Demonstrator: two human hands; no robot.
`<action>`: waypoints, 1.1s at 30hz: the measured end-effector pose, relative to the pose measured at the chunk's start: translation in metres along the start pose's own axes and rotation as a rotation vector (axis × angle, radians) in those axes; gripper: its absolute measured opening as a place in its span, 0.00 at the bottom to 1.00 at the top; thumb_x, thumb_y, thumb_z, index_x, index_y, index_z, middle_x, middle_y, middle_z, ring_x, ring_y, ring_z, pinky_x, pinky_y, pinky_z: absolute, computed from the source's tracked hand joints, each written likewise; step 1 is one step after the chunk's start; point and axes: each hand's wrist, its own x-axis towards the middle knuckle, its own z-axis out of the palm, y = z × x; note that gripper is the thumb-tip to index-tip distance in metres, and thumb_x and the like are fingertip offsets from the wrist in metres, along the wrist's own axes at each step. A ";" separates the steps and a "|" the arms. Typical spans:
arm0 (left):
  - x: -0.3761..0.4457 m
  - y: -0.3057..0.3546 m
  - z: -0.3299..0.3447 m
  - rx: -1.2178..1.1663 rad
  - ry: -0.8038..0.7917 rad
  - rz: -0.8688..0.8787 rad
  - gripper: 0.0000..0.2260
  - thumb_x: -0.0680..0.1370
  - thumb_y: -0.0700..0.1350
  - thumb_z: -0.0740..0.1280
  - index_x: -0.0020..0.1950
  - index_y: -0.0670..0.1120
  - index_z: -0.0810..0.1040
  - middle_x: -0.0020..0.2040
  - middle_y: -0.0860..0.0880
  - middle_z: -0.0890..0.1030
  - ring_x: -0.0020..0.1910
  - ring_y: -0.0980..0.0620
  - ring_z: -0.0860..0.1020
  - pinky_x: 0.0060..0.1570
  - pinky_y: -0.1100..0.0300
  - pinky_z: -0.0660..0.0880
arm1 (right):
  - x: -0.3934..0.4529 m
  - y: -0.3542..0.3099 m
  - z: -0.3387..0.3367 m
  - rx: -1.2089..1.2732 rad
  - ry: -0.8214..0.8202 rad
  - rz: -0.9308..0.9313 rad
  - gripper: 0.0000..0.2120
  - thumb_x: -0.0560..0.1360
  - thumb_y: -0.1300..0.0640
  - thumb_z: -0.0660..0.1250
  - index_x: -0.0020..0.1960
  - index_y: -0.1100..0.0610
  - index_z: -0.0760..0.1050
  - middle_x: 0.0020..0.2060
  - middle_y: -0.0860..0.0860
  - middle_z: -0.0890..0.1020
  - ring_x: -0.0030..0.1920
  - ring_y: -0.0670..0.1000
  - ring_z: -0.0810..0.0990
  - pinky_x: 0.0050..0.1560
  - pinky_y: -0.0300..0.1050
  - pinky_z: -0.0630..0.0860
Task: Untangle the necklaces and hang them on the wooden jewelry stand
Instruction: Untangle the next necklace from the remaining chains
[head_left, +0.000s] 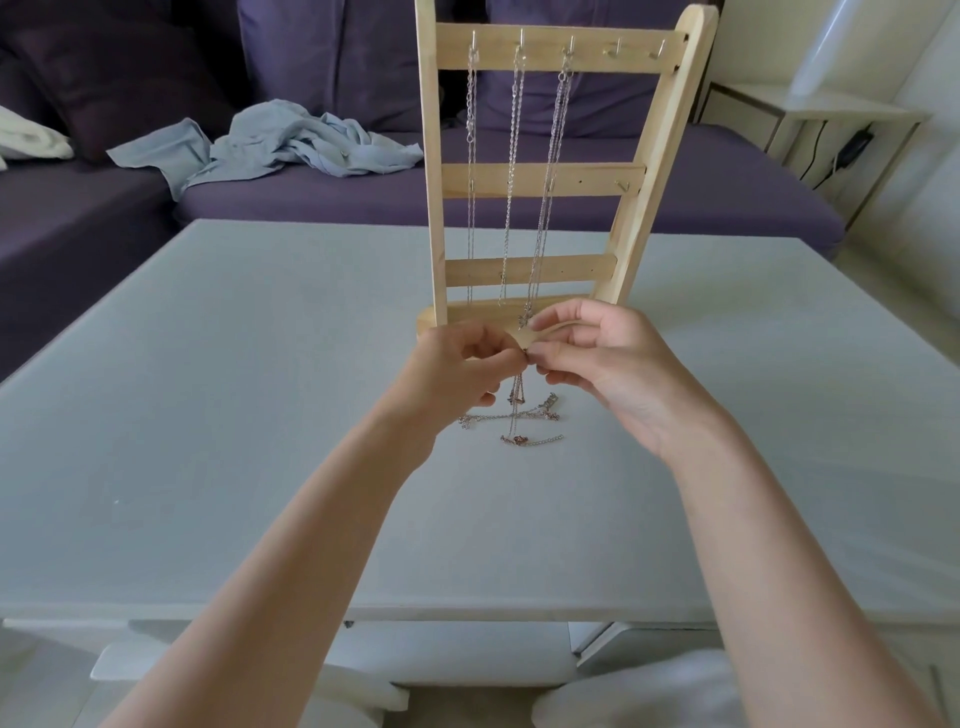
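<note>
Both hands met above the middle of the table: my left hand (457, 364) and my right hand (592, 358) each pinched the same tangled necklaces (517, 415) between thumb and fingertips, the pinch points almost touching. From there the rose-tinted chain hung down, and its lower loops and a silver strand lay spread on the table (208, 389) just under my hands, toward the centre and nearer the far edge than the near one.

Right behind my hands stood the wooden jewelry stand (540, 179), upright near the table's far edge, its base partly hidden by my fingers. Three hung necklaces (511, 171) dropped from the first three hooks of the top bar, counting from the left, and reached down close to the base. Two hooks at the right end of that bar carried nothing.

Beyond the table's far edge I saw a purple sofa (675, 182) with a crumpled pale blue cloth (280, 143) on its seat, and a white side table (831, 111) past the far right corner.
</note>
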 end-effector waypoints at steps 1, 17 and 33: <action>0.000 0.000 0.000 -0.015 -0.019 -0.011 0.06 0.74 0.41 0.68 0.37 0.47 0.75 0.31 0.55 0.72 0.31 0.58 0.71 0.37 0.66 0.73 | 0.000 0.000 0.000 0.008 -0.002 0.002 0.08 0.72 0.68 0.68 0.46 0.57 0.76 0.35 0.53 0.80 0.36 0.47 0.77 0.40 0.37 0.74; 0.000 0.003 0.003 -0.513 -0.217 -0.347 0.07 0.73 0.38 0.63 0.36 0.47 0.74 0.32 0.51 0.73 0.27 0.56 0.69 0.32 0.65 0.68 | -0.001 -0.003 -0.003 0.150 -0.114 0.071 0.13 0.72 0.73 0.63 0.42 0.57 0.66 0.29 0.53 0.74 0.28 0.47 0.70 0.33 0.39 0.69; -0.001 0.000 0.003 -0.212 -0.088 -0.161 0.07 0.74 0.43 0.66 0.36 0.49 0.76 0.37 0.54 0.79 0.36 0.55 0.72 0.40 0.64 0.70 | 0.001 0.001 -0.005 -0.048 -0.015 -0.039 0.12 0.70 0.69 0.67 0.48 0.55 0.71 0.35 0.55 0.80 0.34 0.50 0.74 0.43 0.41 0.74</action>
